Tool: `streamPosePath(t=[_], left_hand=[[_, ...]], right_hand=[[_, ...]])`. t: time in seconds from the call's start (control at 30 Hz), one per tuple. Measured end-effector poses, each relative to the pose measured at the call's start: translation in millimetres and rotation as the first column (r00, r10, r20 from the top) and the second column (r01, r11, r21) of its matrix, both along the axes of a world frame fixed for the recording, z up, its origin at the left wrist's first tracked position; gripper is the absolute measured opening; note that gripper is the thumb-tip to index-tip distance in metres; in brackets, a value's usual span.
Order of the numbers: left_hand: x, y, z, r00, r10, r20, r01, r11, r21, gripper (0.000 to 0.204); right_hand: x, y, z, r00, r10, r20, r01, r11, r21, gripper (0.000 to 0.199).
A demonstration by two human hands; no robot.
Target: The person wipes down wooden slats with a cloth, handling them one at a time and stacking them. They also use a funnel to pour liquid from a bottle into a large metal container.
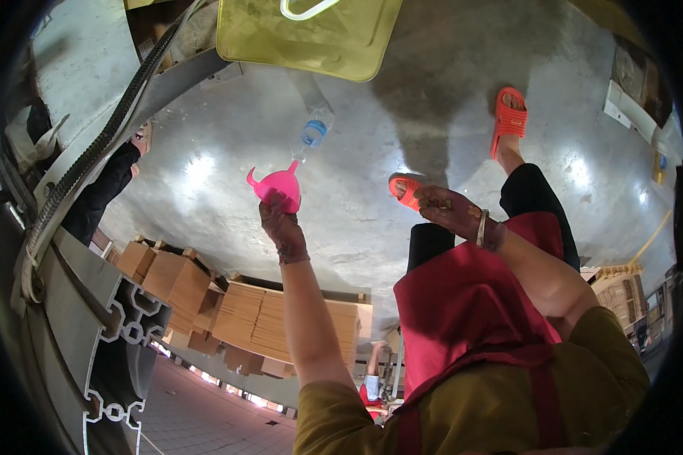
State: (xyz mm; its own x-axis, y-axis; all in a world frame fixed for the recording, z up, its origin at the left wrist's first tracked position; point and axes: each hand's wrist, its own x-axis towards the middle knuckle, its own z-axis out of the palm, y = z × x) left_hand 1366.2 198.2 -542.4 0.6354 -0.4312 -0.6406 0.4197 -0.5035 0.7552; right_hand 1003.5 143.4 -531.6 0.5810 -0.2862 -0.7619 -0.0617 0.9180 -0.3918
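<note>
A pink funnel (279, 186) with a curved side handle is gripped in my left hand (282, 227), its narrow spout pointing away from me. Just past the spout is a clear plastic bottle (319, 125) with a blue band, its neck toward the funnel; whether the two touch I cannot tell. My right hand (451, 212) is raised in front of my red apron (470, 303), to the right of the funnel. Its fingers are curled in, and what they hold, if anything, does not show. Both hands look coated or thinly gloved, and a band circles the right wrist.
A yellow-green canister (307, 42) with a white handle stands beyond the bottle. Metal profiles (121, 356) and a dark ribbed hose (121, 114) run along the left. Stacked cardboard (258, 318) lies at lower left. Another person's dark-clad leg (102, 189) shows at left.
</note>
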Motion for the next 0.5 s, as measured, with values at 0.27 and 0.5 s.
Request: streamPosePath(t=[0.27,0.5], left_hand=[[-2.3,2.1,-26.5,0.996,0.016,0.090,-0.020,0.998,0.051,0.035],[-19.6,-12.4,-25.6,0.993,-0.023,0.114,0.004,0.986,0.165,0.036]], right_hand=[[0.3,3.8,-4.2,0.999,-0.029,-0.016,0.029,1.000,0.008,0.016],[0.1,12.3,-10.3,0.999,-0.028,-0.024,0.028,1.000,0.013,0.023]])
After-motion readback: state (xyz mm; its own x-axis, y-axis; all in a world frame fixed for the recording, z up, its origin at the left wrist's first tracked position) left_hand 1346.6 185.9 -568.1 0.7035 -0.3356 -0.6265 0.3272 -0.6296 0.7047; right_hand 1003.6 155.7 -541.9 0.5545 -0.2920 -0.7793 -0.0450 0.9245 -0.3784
